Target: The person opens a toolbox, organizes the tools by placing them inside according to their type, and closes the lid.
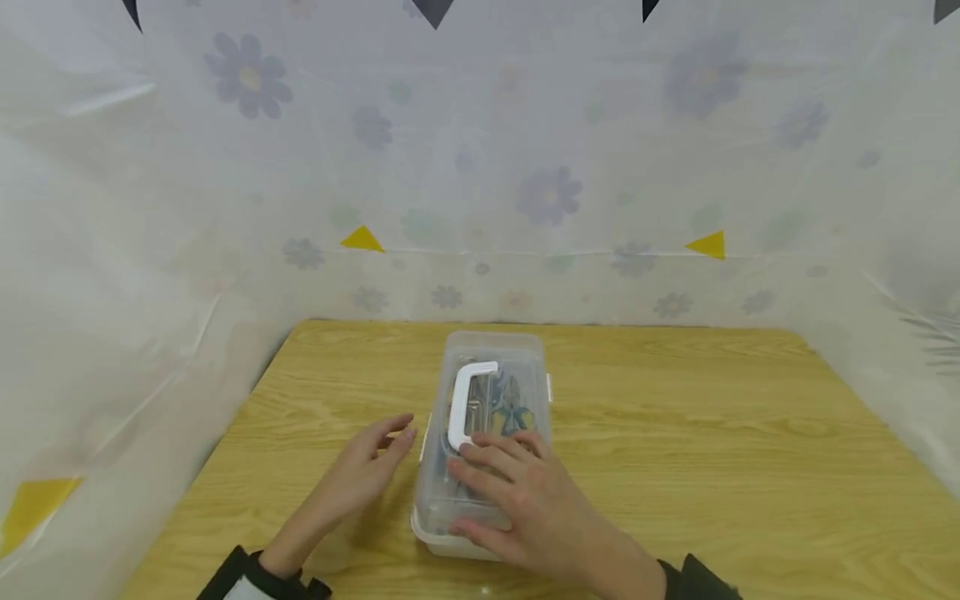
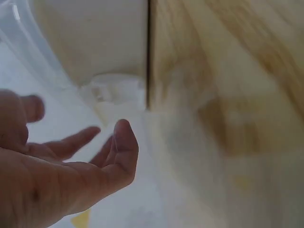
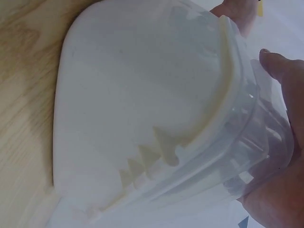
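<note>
A long plastic storage box [image 1: 431, 508] stands lengthwise on the table, with a white base and a clear lid. On the lid lies a white carry handle [image 1: 459, 408]. Through the lid I see pliers [image 1: 512, 408] with blue-and-yellow grips and some metal pieces. My right hand [image 1: 528, 500] rests on the lid's near half, fingers spread, fingertips beside the handle. Just left of the box my left hand [image 1: 363, 471] hangs with relaxed, slightly bent fingers, holding nothing. The left wrist view shows its fingertips near a white side latch [image 2: 116, 89].
The wood-grain table [image 1: 712, 450] extends to both sides of the box. Behind it hangs a pale flowered curtain [image 1: 465, 275] with yellow triangles [image 1: 363, 239], and the sheeting also runs along both sides. Another white latch [image 1: 550, 387] sits on the box's right side.
</note>
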Action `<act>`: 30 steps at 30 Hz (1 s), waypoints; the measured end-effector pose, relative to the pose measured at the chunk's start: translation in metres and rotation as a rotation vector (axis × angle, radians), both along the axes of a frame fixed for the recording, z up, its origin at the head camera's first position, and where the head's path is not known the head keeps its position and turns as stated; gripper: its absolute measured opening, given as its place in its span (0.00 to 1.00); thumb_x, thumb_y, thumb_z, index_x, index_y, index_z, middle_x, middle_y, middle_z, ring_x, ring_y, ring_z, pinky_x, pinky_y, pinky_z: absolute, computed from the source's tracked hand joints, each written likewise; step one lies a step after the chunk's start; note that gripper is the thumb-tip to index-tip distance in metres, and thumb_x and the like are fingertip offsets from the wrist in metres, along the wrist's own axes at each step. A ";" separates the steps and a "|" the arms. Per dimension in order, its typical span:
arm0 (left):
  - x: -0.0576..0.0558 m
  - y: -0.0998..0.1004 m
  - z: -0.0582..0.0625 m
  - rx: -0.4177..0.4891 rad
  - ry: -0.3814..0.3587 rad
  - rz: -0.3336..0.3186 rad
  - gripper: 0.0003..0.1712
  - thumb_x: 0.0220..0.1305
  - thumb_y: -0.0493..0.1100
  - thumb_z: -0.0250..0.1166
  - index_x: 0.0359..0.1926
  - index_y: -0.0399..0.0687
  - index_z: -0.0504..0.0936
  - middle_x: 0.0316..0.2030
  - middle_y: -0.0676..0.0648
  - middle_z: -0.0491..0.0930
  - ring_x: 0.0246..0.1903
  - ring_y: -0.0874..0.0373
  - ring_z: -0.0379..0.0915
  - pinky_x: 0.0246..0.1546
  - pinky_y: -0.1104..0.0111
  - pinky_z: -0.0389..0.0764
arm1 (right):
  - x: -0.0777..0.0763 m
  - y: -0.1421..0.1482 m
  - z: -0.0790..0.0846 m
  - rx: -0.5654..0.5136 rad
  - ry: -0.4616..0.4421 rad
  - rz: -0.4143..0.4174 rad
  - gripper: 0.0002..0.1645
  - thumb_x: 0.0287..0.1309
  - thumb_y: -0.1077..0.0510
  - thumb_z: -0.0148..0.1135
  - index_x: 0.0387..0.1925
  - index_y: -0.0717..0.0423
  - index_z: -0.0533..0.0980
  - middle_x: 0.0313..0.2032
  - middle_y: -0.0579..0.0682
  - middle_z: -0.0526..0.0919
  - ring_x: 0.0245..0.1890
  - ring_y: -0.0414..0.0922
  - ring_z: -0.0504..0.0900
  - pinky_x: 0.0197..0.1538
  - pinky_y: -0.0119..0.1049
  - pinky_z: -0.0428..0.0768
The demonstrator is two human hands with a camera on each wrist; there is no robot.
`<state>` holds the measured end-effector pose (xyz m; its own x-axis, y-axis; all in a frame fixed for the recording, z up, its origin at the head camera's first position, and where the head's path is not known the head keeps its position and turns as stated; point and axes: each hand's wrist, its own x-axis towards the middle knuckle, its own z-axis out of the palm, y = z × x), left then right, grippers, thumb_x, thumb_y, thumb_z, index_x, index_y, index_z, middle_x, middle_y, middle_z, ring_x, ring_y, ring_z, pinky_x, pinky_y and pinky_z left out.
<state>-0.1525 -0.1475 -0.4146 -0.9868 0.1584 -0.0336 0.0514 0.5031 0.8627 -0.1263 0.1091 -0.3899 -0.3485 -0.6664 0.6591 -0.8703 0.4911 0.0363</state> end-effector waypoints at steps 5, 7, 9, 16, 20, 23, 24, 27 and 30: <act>-0.010 0.010 -0.006 0.086 -0.047 -0.044 0.33 0.82 0.56 0.47 0.70 0.34 0.71 0.67 0.33 0.73 0.68 0.36 0.69 0.68 0.40 0.70 | 0.000 0.000 -0.002 -0.011 -0.005 0.004 0.32 0.60 0.35 0.69 0.59 0.48 0.82 0.56 0.44 0.86 0.60 0.45 0.82 0.57 0.46 0.76; -0.013 0.013 -0.008 0.075 -0.051 -0.047 0.31 0.82 0.54 0.47 0.68 0.34 0.72 0.65 0.34 0.75 0.67 0.37 0.71 0.67 0.42 0.71 | 0.000 0.000 -0.003 -0.012 -0.010 0.003 0.32 0.60 0.35 0.69 0.60 0.47 0.82 0.56 0.44 0.86 0.60 0.45 0.82 0.57 0.46 0.76; -0.016 0.015 -0.010 0.058 -0.079 -0.042 0.33 0.81 0.57 0.47 0.71 0.35 0.69 0.67 0.34 0.74 0.68 0.37 0.70 0.67 0.42 0.72 | -0.001 0.000 -0.004 -0.011 -0.008 0.001 0.32 0.60 0.35 0.69 0.60 0.47 0.82 0.56 0.44 0.86 0.60 0.45 0.82 0.57 0.46 0.76; -0.033 0.021 -0.014 0.090 -0.061 -0.134 0.31 0.83 0.55 0.41 0.72 0.38 0.70 0.67 0.37 0.75 0.70 0.42 0.69 0.71 0.44 0.67 | -0.003 0.003 -0.003 -0.012 -0.003 0.002 0.33 0.59 0.36 0.70 0.60 0.48 0.81 0.57 0.45 0.86 0.61 0.45 0.82 0.58 0.47 0.76; -0.032 0.017 -0.011 0.021 -0.069 -0.021 0.30 0.81 0.55 0.47 0.68 0.36 0.72 0.63 0.36 0.78 0.64 0.41 0.75 0.62 0.46 0.77 | -0.003 0.000 -0.003 -0.004 -0.015 0.001 0.32 0.61 0.36 0.69 0.61 0.48 0.81 0.58 0.45 0.85 0.62 0.45 0.81 0.59 0.47 0.76; -0.031 0.014 -0.009 -0.004 -0.058 0.084 0.29 0.79 0.55 0.53 0.67 0.38 0.73 0.62 0.36 0.77 0.62 0.43 0.75 0.58 0.50 0.79 | -0.003 0.000 -0.004 -0.002 -0.017 -0.002 0.32 0.61 0.36 0.68 0.61 0.48 0.81 0.58 0.45 0.85 0.62 0.45 0.81 0.59 0.47 0.76; -0.031 0.014 -0.008 0.016 -0.049 0.118 0.28 0.78 0.54 0.54 0.67 0.39 0.72 0.62 0.36 0.77 0.60 0.43 0.76 0.56 0.51 0.81 | -0.003 0.000 -0.004 -0.001 -0.016 -0.002 0.32 0.61 0.36 0.69 0.61 0.48 0.81 0.58 0.45 0.85 0.62 0.45 0.81 0.59 0.47 0.76; -0.030 0.014 -0.004 0.131 -0.002 0.217 0.27 0.77 0.51 0.57 0.69 0.42 0.71 0.61 0.36 0.78 0.55 0.46 0.79 0.51 0.55 0.84 | -0.004 0.000 -0.004 0.004 -0.008 -0.003 0.32 0.61 0.37 0.69 0.61 0.48 0.81 0.58 0.45 0.85 0.62 0.45 0.81 0.59 0.47 0.76; -0.030 0.015 0.001 0.253 0.029 0.241 0.24 0.78 0.49 0.56 0.69 0.44 0.73 0.59 0.36 0.80 0.50 0.50 0.82 0.45 0.59 0.87 | -0.005 0.000 -0.004 0.006 -0.006 -0.002 0.32 0.61 0.37 0.69 0.61 0.48 0.81 0.58 0.45 0.85 0.62 0.46 0.81 0.59 0.47 0.76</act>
